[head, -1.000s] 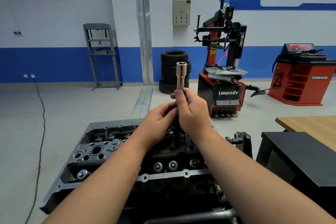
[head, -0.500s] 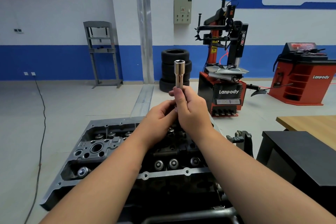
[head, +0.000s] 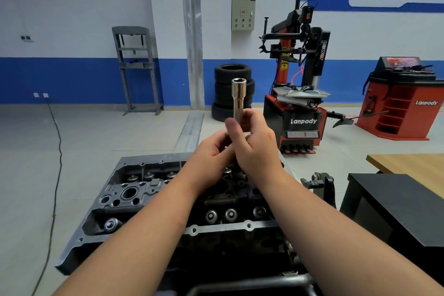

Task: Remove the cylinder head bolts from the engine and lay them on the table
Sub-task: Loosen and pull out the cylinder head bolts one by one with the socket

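Hands meet above the middle of the engine [head: 134, 194], both forearms reaching forward from the bottom corners of the view. The right hand [head: 257, 149] has its fingers curled round the lower part of a long chrome socket [head: 238, 101], thumb laid up along the shaft. The left hand [head: 211, 151] sits just beside it, touching it, with its fingers bent in toward the foot of the tool; what they pinch there is hidden by the right hand. One socket is in view. Its long axis stands upright, open hex end pointing up, well above the cylinder head. No loose bolt can be made out on the head or in either hand. The engine lies below the arms with its valve springs exposed: three round spring caps in a row near the front edge, one more at the near left corner. To the right stand a black stand [head: 396, 206] and a wooden table [head: 413, 166]. Against the far wall is one stack of tyres [head: 232, 79].
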### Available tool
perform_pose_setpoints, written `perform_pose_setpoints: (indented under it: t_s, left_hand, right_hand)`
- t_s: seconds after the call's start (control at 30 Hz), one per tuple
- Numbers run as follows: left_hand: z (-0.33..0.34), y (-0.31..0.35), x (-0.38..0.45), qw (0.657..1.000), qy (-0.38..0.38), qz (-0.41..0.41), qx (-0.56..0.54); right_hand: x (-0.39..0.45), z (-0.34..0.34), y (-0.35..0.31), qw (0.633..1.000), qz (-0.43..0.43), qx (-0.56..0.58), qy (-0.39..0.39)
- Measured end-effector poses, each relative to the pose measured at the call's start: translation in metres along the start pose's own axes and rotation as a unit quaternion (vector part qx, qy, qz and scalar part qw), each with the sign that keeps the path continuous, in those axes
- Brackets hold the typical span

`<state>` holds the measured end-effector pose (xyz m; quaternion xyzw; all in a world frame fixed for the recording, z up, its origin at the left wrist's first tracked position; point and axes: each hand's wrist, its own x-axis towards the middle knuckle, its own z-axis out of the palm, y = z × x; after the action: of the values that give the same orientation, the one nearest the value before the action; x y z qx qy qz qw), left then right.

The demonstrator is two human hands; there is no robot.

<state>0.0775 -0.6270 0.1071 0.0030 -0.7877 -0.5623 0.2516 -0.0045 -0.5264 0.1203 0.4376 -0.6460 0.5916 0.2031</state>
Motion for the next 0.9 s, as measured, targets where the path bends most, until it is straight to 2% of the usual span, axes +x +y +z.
perform_pose_setpoints:
  t_s: [0.13,0.3,0.57,0.77,0.9]
  left_hand:
    - [0.0,-0.0012,0.0009,1.0,0.011,0.0,-0.014]
    - [0.0005,0.0001,0.0004,1.0,0.004,-0.009,-0.016]
    - [-0.0006,-0.0021,0.0013,1.0,0.012,0.002,-0.016]
    - [0.0012,-0.0003,0.0008,1.0,-0.004,0.002,-0.006]
    - [0.0013,0.0002,0.0004,1.0,0.003,0.006,-0.018]
  right_hand:
    - [-0.0004,0.0004,0.0021,0.999,-0.013,-0.027,0.021]
    - [0.0001,0.0014,0.0019,1.0,0.002,0.001,-0.006]
    - [-0.0004,-0.0006,0.0,1.0,-0.006,-0.008,0.02]
    - [-0.0002,0.0026,0.0003,1.0,0.014,0.024,-0.009]
    - [0.0003,0.0005,0.0,1.0,0.002,0.006,0.009]
